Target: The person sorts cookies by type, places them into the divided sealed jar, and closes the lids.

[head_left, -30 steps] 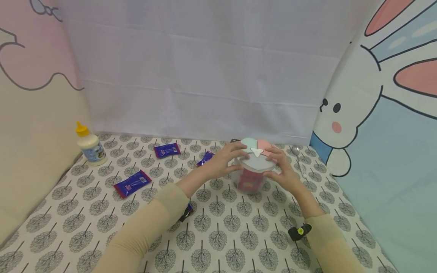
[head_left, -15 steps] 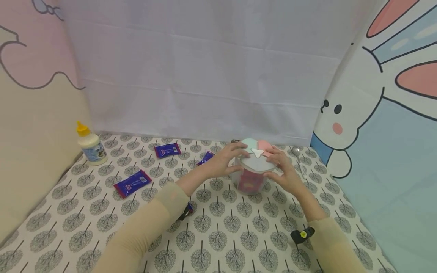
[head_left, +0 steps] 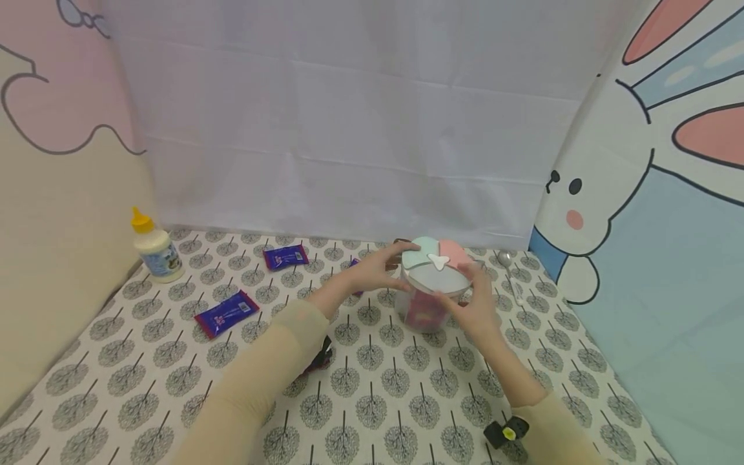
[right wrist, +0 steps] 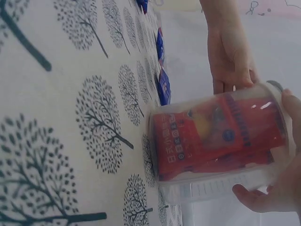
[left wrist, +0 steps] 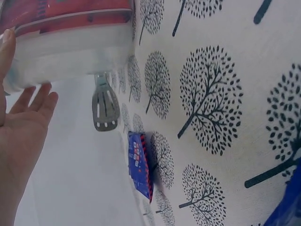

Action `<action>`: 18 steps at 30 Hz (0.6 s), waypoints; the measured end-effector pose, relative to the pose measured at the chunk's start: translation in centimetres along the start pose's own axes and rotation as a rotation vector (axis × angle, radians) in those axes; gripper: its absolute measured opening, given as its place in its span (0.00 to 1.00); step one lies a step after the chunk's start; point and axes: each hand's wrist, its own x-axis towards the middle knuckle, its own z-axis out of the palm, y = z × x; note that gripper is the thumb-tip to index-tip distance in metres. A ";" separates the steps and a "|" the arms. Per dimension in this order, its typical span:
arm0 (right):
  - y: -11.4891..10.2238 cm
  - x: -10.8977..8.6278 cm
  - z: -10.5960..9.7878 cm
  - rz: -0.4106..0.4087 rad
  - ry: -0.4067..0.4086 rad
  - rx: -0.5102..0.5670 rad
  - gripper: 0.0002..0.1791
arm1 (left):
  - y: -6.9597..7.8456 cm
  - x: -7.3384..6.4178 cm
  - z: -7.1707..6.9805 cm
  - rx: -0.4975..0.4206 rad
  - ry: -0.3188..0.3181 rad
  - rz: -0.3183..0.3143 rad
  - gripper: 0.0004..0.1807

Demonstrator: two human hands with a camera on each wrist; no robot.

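Clear plastic canister (head_left: 423,311), just one, stands between two hands (head_left: 379,271) (head_left: 475,305).

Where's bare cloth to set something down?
Free: cloth between left sleeve and right sleeve, nearer than the jar; also front left, before the leftmost blue packet. Crowded: around the jar, with left hand, right hand, spatula and spoon close by.

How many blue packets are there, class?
4: back packet, left packet, one packet behind the left hand, another packet mostly hidden by the left arm. More may hide.
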 end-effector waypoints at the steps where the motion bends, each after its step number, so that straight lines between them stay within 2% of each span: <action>1: 0.1 0.0 0.0 0.002 -0.002 0.022 0.42 | 0.1 -0.2 0.1 -0.005 0.017 -0.004 0.49; 3: 0.5 0.3 -0.2 -0.006 -0.022 0.066 0.40 | 0.6 -0.7 0.4 0.016 0.051 -0.015 0.48; 5: 1.1 0.9 -0.7 -0.049 -0.062 0.112 0.38 | 1.2 -1.3 0.5 0.051 0.094 -0.018 0.47; 9: 1.9 2.6 -2.0 -0.123 -0.205 0.241 0.38 | 2.5 -3.1 0.4 0.090 0.149 -0.004 0.45; 14: 3.3 4.7 -3.0 -0.200 -0.380 0.454 0.35 | 3.6 -5.0 0.5 0.115 0.159 -0.012 0.43; 18: 4.8 6.1 -3.0 -0.293 -0.540 0.618 0.34 | 4.6 -6.5 1.7 0.117 0.171 -0.087 0.43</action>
